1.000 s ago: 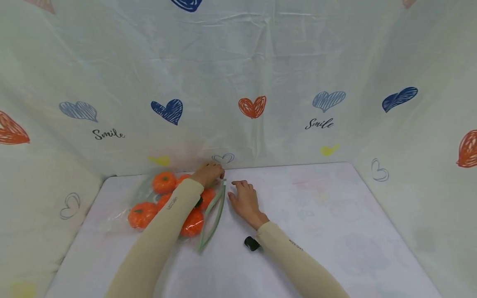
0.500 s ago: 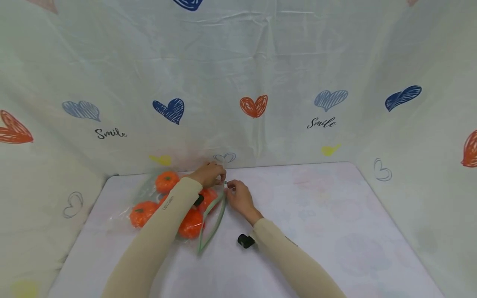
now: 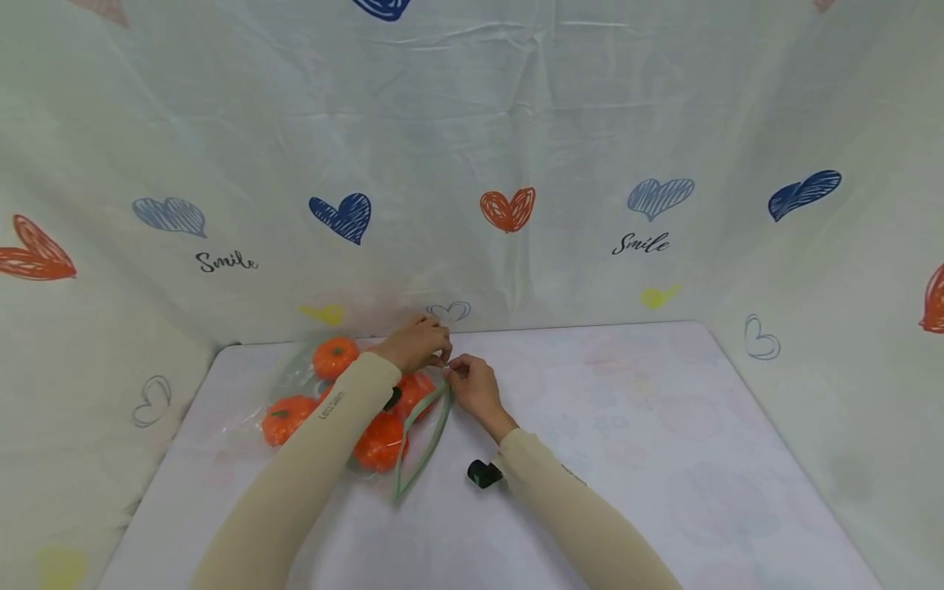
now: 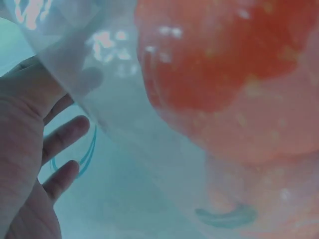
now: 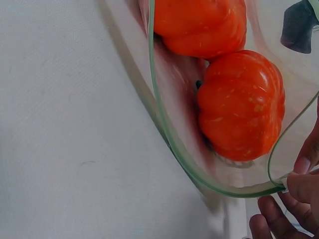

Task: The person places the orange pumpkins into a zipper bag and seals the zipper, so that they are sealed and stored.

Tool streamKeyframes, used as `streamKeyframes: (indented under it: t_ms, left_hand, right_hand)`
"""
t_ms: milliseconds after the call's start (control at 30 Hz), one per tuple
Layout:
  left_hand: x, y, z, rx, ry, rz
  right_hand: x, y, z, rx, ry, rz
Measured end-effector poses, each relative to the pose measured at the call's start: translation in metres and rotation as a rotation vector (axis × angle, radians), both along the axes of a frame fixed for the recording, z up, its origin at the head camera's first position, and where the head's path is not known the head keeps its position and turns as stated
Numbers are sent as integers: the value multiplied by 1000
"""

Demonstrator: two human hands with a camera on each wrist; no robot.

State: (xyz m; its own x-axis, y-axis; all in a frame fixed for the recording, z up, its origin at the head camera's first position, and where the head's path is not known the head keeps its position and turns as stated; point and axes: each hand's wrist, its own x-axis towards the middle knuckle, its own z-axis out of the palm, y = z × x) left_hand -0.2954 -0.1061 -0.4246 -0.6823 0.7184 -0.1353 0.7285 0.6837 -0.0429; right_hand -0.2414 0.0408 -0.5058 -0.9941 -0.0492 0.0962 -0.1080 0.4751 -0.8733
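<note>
A clear plastic zip bag [image 3: 291, 377] with a green rim [image 5: 164, 127] lies at the back left of the table, its mouth facing right. Several orange toy pumpkins [image 5: 241, 104] are inside it. My left hand [image 3: 419, 342] reaches over the bag and pinches its far corner; in the left wrist view the film covers part of that hand, and its other fingers [image 4: 66, 135] stay apart. From the right, my right hand [image 3: 475, 385] pinches the small white slider [image 5: 285, 183] at the same corner between thumb and finger. My left sleeve hides part of the bag.
The white table [image 3: 612, 442] extends to the right and front. A white curtain [image 3: 413, 131] printed with hearts hangs behind and at both sides. A black wrist camera [image 3: 483, 474] sits under my right wrist.
My right hand has moved left and slightly up to the bag's corner, and its fingers have closed on the slider. The left hand has stayed at the corner.
</note>
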Motion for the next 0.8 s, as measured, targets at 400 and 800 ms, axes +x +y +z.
streamKeyframes:
  t_ms: [400,800]
  left_hand:
    - [0,-4,-2,-5,185,-64]
    - [-1,-12,-4,-26,381,-65]
  right_hand:
    - [0,-3,8,8,6,-9]
    - [7,-5,5,13,-75,-6]
